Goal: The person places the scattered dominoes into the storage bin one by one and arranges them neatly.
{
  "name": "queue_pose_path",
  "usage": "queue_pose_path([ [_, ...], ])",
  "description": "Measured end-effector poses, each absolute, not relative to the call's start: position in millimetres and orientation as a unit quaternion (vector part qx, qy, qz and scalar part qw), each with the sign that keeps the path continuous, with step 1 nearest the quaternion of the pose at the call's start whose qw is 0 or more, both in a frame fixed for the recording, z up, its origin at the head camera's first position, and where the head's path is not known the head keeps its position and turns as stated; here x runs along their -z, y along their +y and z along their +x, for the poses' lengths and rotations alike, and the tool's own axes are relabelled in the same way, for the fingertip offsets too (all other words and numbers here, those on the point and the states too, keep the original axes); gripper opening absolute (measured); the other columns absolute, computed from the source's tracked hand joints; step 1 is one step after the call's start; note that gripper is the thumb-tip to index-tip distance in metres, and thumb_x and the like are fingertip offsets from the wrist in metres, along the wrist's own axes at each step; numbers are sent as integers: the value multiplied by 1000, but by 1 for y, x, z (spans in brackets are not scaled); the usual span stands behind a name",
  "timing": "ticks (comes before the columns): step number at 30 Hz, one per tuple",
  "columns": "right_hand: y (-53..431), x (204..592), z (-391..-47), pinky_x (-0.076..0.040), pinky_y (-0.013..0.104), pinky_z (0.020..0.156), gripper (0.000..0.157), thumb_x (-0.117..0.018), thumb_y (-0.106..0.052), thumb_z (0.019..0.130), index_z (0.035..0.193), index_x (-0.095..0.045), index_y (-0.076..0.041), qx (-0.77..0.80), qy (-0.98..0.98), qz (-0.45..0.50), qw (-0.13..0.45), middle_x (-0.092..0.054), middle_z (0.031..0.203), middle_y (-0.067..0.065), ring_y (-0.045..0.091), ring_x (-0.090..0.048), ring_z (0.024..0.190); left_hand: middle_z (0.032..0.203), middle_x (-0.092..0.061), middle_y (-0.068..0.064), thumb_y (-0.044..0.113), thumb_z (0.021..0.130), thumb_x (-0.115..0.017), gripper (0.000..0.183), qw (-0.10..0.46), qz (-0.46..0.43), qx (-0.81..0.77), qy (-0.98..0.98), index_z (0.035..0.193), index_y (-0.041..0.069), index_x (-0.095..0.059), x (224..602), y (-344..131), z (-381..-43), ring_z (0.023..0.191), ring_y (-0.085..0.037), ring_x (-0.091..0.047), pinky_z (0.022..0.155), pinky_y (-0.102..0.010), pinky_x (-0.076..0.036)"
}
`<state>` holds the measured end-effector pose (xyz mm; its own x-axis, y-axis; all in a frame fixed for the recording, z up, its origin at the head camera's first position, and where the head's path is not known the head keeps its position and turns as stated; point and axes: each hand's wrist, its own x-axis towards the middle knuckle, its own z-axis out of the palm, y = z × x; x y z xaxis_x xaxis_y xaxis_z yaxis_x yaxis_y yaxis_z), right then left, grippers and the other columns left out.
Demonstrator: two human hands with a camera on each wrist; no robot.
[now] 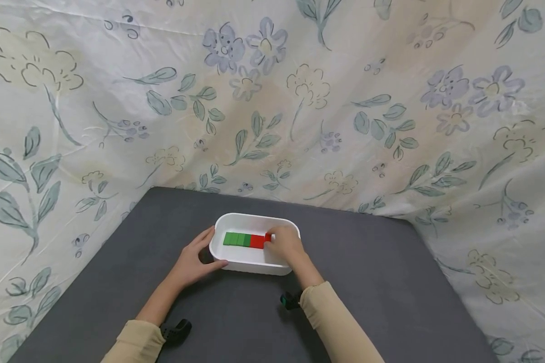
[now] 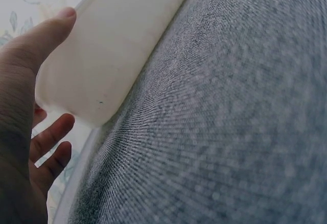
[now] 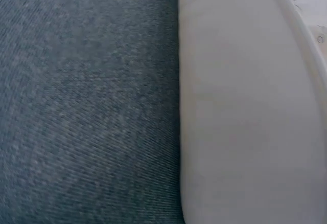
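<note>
A white rounded plastic box (image 1: pixel 254 267) stands on the grey table. My left hand (image 1: pixel 194 261) holds its left end, thumb (image 2: pixel 56 27) against the near wall and the other fingers round the end. Inside lies a row of small blocks, green blocks (image 1: pixel 236 239) on the left and red blocks (image 1: pixel 257 242) beside them. At the right end of this row my right hand (image 1: pixel 285 244) reaches over the near rim and pinches a red block (image 1: pixel 267 237) between thumb and fingertips. In the right wrist view only the box's outer wall (image 3: pixel 245 101) and the tabletop show; the hand is hidden.
The dark grey tabletop (image 1: pixel 368 282) spreads around the box. A flowered cloth (image 1: pixel 263 111) hangs behind the table and along its sides. Black bands with small cameras (image 1: pixel 177 331) sit on both wrists.
</note>
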<state>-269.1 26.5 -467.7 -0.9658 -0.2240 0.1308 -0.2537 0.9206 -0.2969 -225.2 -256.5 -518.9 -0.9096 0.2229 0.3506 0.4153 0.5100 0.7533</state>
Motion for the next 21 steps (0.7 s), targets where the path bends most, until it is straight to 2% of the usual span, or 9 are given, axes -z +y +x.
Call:
queue_pose_path([
  [4,24,470,-272,-55,37,82,16,-75,-17,95,106,-82,-7,-125,-984,123,28,-77,90,4,20,-60,80,169,-37,-18,39,81,-95,108,104,-186,460,-862,165,4,-36,519,-257,-227,156,-44,-34,118,-69,-32],
  [7,23,471,-273,-53,35,77,15,-76,-17,95,103,-82,-8,-113,-985,126,28,-76,86,3,18,-59,76,169,-37,-17,38,80,-95,108,106,-184,460,-862,164,4,-37,519,-257,-228,156,-44,-34,118,-69,-32],
  [14,23,470,-271,-57,40,90,24,-78,-16,94,115,-82,-5,-125,-983,131,27,-80,105,8,23,-68,91,169,-38,-18,37,80,-95,108,106,-190,460,-861,164,5,-37,518,-257,-228,155,-44,-35,118,-69,-34],
  [21,21,470,-269,-57,41,93,25,-78,-17,94,116,-81,-4,-132,-983,127,19,-80,108,8,25,-69,96,169,-38,-18,38,80,-95,107,104,-192,460,-861,164,4,-37,520,-258,-228,155,-44,-35,118,-69,-33],
])
